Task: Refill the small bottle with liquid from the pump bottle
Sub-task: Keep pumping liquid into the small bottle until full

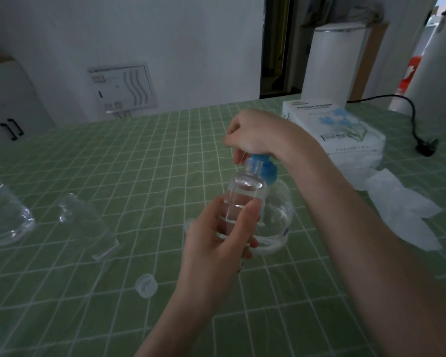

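Head view: our left hand (216, 235) grips the small bottle (244, 194), seemingly part-filled; right hand (258, 135) clutches the pump bottle (276, 217) top; cap (146, 285) at seven o'clock awaits refitting

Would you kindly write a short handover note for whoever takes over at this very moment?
Left hand: grips the small bottle, its open mouth held up at the blue nozzle.
Right hand: fingers curled over the pump head of the pump bottle, which stands on the table.
Done: the clear cap is off and lies on the table; the small bottle looks partly filled.
Left: probably more pumping, then the cap back on.
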Motion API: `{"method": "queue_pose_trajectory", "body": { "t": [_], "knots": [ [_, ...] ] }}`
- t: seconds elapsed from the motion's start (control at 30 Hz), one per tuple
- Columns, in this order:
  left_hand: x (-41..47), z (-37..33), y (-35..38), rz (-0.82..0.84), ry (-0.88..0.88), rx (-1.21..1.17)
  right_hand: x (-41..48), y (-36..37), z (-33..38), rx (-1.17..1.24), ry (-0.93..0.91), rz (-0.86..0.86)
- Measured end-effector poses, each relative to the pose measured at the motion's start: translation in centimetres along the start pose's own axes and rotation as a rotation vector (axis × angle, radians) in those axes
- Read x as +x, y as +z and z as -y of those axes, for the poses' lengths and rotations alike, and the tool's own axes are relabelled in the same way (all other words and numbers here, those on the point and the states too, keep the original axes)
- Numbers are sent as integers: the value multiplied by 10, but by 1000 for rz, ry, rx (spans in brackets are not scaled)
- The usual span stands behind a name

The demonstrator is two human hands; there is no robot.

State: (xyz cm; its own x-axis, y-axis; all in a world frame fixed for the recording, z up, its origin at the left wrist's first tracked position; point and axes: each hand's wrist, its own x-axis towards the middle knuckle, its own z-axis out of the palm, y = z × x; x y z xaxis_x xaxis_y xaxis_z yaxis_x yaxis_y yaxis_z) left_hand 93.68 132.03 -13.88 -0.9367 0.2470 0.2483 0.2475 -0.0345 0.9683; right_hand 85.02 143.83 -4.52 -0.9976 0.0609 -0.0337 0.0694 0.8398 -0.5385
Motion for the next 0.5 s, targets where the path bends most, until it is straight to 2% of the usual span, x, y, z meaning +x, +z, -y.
{"method": "queue_pose_trajectory", "body": {
  "t": [0.5],
  "knots": [
    [0, 1, 1, -12, -19, 12, -2, 2, 0, -7, 2, 10]
  ]
}}
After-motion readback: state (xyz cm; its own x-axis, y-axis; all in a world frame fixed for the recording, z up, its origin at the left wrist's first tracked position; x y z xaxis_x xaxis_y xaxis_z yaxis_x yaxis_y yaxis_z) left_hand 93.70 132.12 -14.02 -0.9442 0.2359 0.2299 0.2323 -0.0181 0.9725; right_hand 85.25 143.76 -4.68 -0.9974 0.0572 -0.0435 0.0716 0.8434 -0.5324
